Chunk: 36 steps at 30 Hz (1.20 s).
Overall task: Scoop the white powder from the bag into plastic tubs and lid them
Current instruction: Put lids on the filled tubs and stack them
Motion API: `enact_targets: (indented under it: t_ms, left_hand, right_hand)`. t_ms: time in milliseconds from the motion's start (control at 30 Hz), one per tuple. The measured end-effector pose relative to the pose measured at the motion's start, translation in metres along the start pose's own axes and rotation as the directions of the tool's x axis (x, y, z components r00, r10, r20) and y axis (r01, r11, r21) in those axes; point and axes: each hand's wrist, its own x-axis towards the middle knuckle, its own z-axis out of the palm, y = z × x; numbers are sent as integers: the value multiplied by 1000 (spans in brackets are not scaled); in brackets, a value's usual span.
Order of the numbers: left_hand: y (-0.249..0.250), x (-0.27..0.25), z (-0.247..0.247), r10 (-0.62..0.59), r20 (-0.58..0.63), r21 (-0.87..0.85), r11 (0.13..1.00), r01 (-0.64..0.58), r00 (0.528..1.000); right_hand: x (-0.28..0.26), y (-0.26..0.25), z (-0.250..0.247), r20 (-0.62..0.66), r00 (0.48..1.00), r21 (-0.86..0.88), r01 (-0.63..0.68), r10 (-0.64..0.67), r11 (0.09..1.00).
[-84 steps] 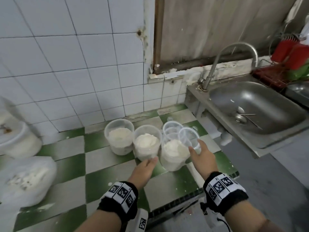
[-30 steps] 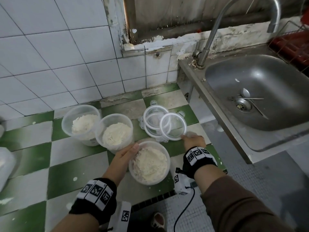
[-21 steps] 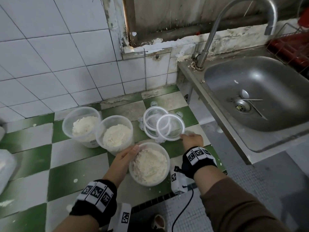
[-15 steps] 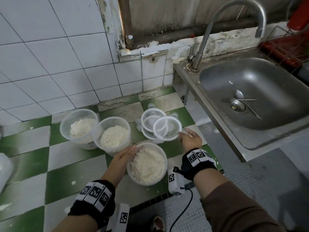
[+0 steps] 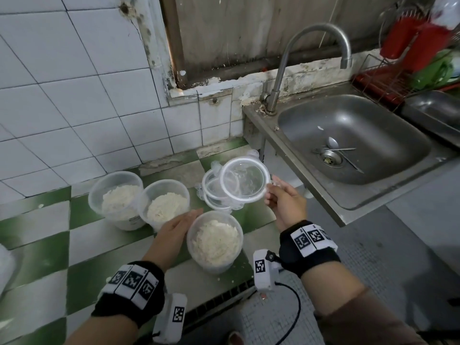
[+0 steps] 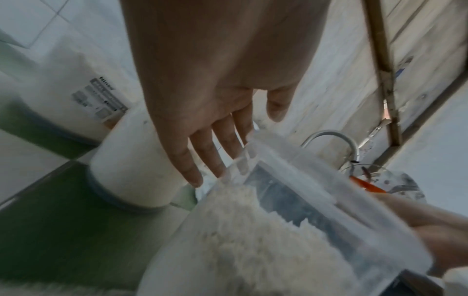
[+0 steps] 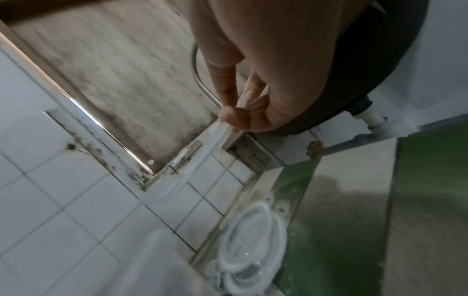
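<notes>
Right hand: thumb and fingertips pinch the near-right edge of a clear round lid, held tilted in the air above the lid stack; right wrist view shows the pinch edge-on, fingers curled onto the rim. Left hand: fingers straight and relaxed, palm laid against the left wall of the near tub, not curled round it; left wrist view confirms extended fingers beside the rim. Near tub stands uncovered on the green-and-white checked tabletop, filled with white powder. Two further open tubs, middle tub and far-left tub, stand touching each other just left of and beyond the near one, both holding powder. Remaining lids lie stacked on the tabletop to the right of the middle tub. Right of the tabletop: steel sink with a spoon at the drain, curved tap at its far rim. White tiled wall behind.
</notes>
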Motion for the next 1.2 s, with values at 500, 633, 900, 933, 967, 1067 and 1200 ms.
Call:
enact_targets:
  t_ms: [500,633,900,933,967,1067,1200]
  left_hand:
    - [47,-26,-8,333,-102,-1,942,-335,938]
    - [45,-30,-13,316,13,-241,922,-304,949]
    - [10,-22,-19,196,-11,113,975,-193,981]
    - [4,-21,-19,175,-31,141,975,-169,984]
    - [-1,-20,-20,159,-55,171,974,-148,986]
    - [-12,-16,-20,148,-120,286,952,-108,982]
    - [-22,-11,-17,109,-143,324,944,-57,984]
  right_hand:
    - [-80,-30,7,361,920,-108,205,-154,973]
    - [-85,-35,1,441,880,36,181,-178,983]
    - [-87,0,-5,345,924,-320,279,-163,905]
    - [-87,6,-6,339,929,-371,278,-150,886]
    - [-87,13,-6,332,932,-427,286,-146,858]
    - [-82,29,-6,307,938,-554,312,-158,772]
    - [-76,39,-5,274,944,-622,320,-184,714]
